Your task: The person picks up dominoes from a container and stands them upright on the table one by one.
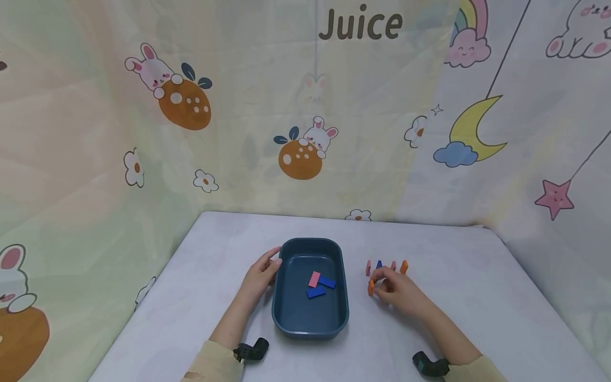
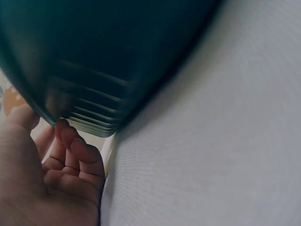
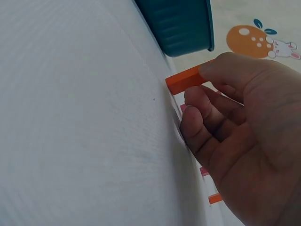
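Observation:
A dark blue tray [image 1: 286, 313] sits mid-table, holding a pink block [image 1: 314, 279] and two blue blocks [image 1: 326, 281]. My left hand [image 1: 261, 275] rests against the tray's left rim, thumb on the edge [image 2: 21, 117], fingers curled beside the ribbed wall [image 2: 89, 120]. My right hand [image 1: 393, 286] pinches an orange block [image 1: 371, 287] just right of the tray; in the right wrist view the orange block [image 3: 184, 80] sticks out from under the thumb. Behind that hand several small blocks stand in a row [image 1: 385, 266], orange, blue and pink.
The white table [image 1: 477, 297] is closed in by cartoon-printed curtains at the back and both sides. The tray's corner [image 3: 181, 26] shows in the right wrist view, beyond the held block. Two more block ends [image 3: 215, 198] peek from under my right palm.

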